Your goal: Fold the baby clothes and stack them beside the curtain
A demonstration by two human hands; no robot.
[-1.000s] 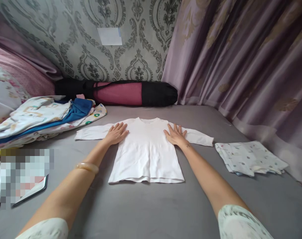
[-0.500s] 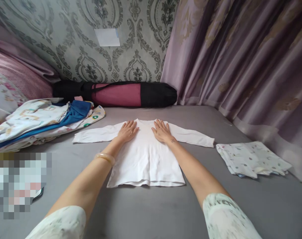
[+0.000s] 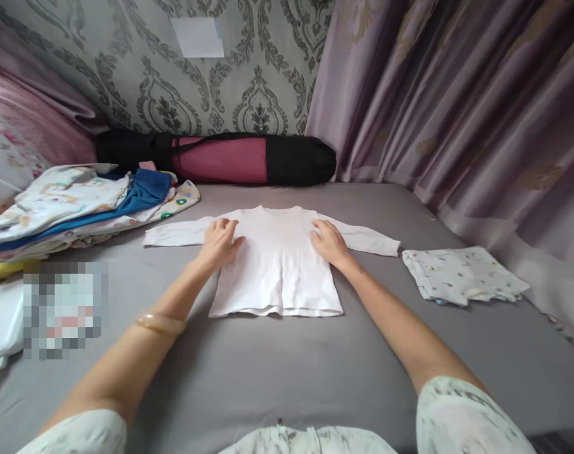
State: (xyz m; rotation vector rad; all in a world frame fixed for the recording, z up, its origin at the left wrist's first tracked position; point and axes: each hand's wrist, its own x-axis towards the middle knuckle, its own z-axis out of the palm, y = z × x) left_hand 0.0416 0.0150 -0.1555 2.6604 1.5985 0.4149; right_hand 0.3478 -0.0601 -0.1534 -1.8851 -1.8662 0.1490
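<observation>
On the grey bed [image 3: 277,366], our left hand [image 3: 219,241] and right hand [image 3: 329,243] rest on the white shirt [image 3: 277,265]. Both lie loosely open with fingers slightly curled, gripping nothing.

pixelated patch [image 3: 64,309], clothes pile [image 3: 55,208] cut off

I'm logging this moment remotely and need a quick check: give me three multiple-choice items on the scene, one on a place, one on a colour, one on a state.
1. Where is the folded patterned cloth?
A. right of the white shirt
B. on the shirt
C. against the wall

2. What colour shows between the black ends of the rolled mat bag?
A. green
B. dark pink
C. yellow

3. How does the shirt lie?
A. folded in half
B. crumpled
C. flat, sleeves spread

Answers:
1 A, it lies on the grey bed off the right sleeve.
2 B, the middle is dark pink.
3 C, left hand and right hand rest on it, spread flat.
</observation>
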